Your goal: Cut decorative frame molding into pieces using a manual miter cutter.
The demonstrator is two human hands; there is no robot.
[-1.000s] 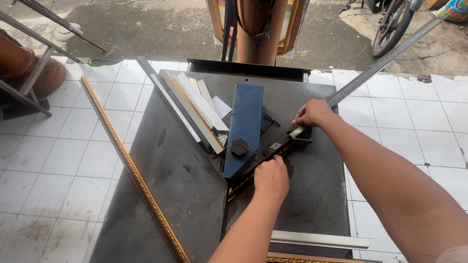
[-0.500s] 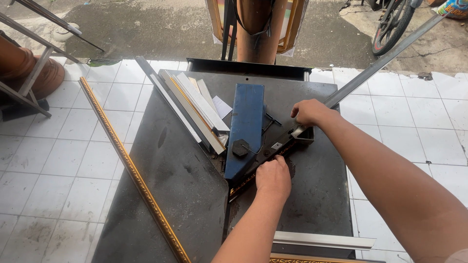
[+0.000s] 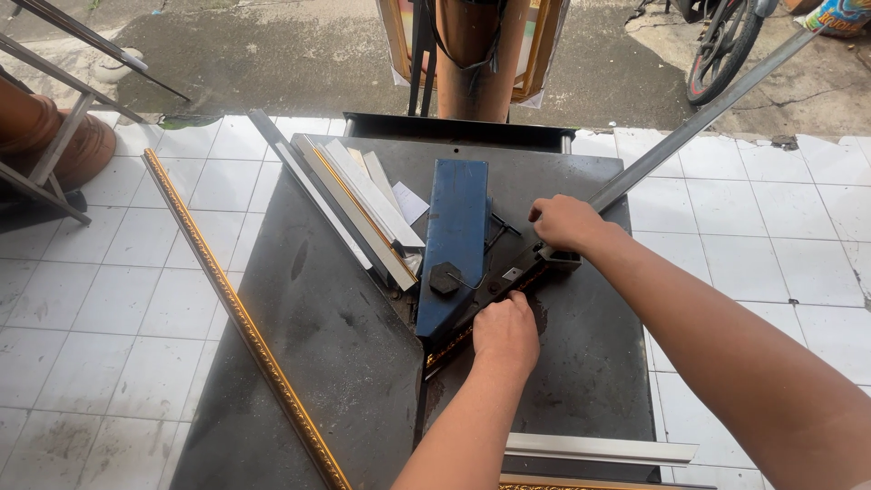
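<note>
Moulding (image 3: 451, 347), dark with a gilt edge, lies aslant on my bench (image 3: 336, 363) under the blue cutter (image 3: 456, 245), and both my hands are on that line. My left hand (image 3: 505, 334) is closed down on the near end of the moulding, pressing it to the bench just beside the cutter's lower corner and its black knob (image 3: 445, 278). My right hand (image 3: 564, 222) is clamped round the base of the long grey lever (image 3: 699, 122), which runs up and away to the right over the white tiles (image 3: 109, 299); the two hands sit near each other but apart, the right one farther from me. Left of the cutter leans a bundle of white and grey strips (image 3: 363, 209), with a small white paper slip (image 3: 410, 201) tucked against them; I can make out no label or sign on anything here. A long gilt strip (image 3: 240, 318) lies along the bench's left edge, a grey strip (image 3: 599, 447) rests at the near right, and a gilt frame (image 3: 535, 45) stands beyond the bench. Against half a second ago I see almost no difference: the same grips, the moulding in the same place, my left hand perhaps a shade closer to the cutter.
</note>
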